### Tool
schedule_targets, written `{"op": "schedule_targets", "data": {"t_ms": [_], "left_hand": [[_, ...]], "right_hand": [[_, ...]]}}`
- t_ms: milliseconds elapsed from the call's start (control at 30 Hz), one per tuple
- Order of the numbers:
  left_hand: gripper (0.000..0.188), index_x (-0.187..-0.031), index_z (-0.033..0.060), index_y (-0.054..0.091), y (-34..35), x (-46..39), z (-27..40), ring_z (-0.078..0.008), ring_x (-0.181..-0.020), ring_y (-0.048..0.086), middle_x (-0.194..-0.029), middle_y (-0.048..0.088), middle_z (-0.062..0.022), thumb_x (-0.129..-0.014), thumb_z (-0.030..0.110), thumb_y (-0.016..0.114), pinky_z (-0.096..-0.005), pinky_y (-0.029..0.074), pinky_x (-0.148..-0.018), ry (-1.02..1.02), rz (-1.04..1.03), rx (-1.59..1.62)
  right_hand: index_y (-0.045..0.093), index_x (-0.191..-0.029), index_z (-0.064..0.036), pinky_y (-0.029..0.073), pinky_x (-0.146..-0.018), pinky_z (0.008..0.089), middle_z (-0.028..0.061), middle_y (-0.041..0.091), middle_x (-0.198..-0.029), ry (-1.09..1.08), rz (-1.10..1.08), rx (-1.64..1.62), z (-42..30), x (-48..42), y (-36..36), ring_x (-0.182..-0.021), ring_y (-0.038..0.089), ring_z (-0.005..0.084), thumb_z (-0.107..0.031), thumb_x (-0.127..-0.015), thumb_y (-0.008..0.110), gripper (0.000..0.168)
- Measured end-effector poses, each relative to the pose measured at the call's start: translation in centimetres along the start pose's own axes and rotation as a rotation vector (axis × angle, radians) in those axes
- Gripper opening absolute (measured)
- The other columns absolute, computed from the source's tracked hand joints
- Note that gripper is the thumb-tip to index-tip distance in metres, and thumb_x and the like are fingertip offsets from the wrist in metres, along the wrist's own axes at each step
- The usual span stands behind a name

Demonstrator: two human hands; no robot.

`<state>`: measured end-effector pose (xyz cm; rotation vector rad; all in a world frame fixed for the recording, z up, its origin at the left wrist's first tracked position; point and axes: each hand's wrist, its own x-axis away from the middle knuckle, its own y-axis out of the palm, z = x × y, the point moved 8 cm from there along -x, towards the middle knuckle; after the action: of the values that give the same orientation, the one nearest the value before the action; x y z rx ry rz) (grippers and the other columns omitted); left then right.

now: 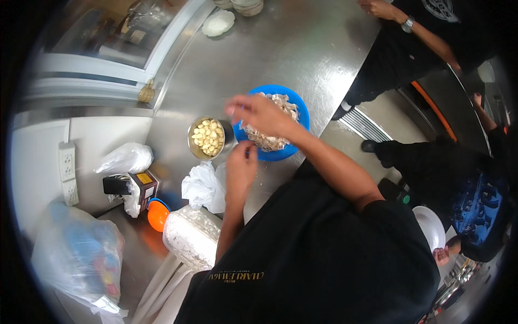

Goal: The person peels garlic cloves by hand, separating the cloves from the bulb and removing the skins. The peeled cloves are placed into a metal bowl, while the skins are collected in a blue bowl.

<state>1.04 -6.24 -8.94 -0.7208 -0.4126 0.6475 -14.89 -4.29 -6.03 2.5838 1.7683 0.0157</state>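
A blue plastic bowl [303, 117] on the steel counter holds a heap of papery garlic skins [269, 142]. Beside it on the left stands a round steel container [192, 152] filled with peeled garlic cloves [208, 137]. My right hand [259, 114] is blurred above the bowl, its fingers reaching past the rim on the container's side. My left hand [243, 160] rests low between bowl and container, thumb and fingertips brought together near the bowl's rim. Whether either hand holds a clove is too small or blurred to tell.
A crumpled white plastic bag [202, 186] and a clear-lidded tub [192, 239] lie by my left forearm. Further left are an orange bowl [158, 216], a box [145, 188] and a stuffed bag [81, 251]. White dishes [218, 23] sit farther along. Two people stand on the right.
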Motion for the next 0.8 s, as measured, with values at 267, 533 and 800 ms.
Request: {"op": "schedule_targets", "data": {"t_ms": [267, 533, 800], "left_hand": [[0.023, -0.118, -0.0002, 0.068, -1.1, -1.3, -1.1, -0.0303, -0.087, 0.071, -0.105, 0.071, -0.0173, -0.096, 0.005, 0.066, -0.0418, 0.056, -0.08, 0.012, -0.046, 0.119], [0.035, -0.123, 0.006, 0.067, 5.1, -6.9, 4.6, -0.0384, -0.112, 0.062, -0.114, 0.066, -0.0166, -0.088, 0.002, 0.07, -0.0445, 0.049, -0.097, 0.38, -0.022, -0.284], [0.023, -0.113, 0.0029, 0.065, 3.9, -8.0, 2.1, -0.0247, -0.091, 0.067, -0.105, 0.07, -0.0133, -0.091, 0.007, 0.072, -0.0355, 0.054, -0.084, 0.115, -0.074, -0.09]], "right_hand": [[0.068, -0.121, -0.002, 0.054, -0.087, 0.0318, 0.0075, 0.072, -0.111, 0.255, 0.487, -0.14, 5.9, 7.4, -15.6, -0.096, 0.065, 0.0146, -0.029, -0.107, 0.058, 0.032], [0.068, -0.115, -0.003, 0.054, -0.082, 0.0306, 0.0047, 0.07, -0.105, 0.277, 0.359, -0.195, 7.2, 10.1, -12.1, -0.093, 0.064, 0.0122, -0.027, -0.106, 0.059, 0.026], [0.068, -0.113, 0.0, 0.053, -0.078, 0.0284, 0.0047, 0.07, -0.1, 0.264, 0.274, -0.13, 7.6, 9.2, -10.3, -0.086, 0.063, 0.012, -0.022, -0.104, 0.063, 0.024]]}}
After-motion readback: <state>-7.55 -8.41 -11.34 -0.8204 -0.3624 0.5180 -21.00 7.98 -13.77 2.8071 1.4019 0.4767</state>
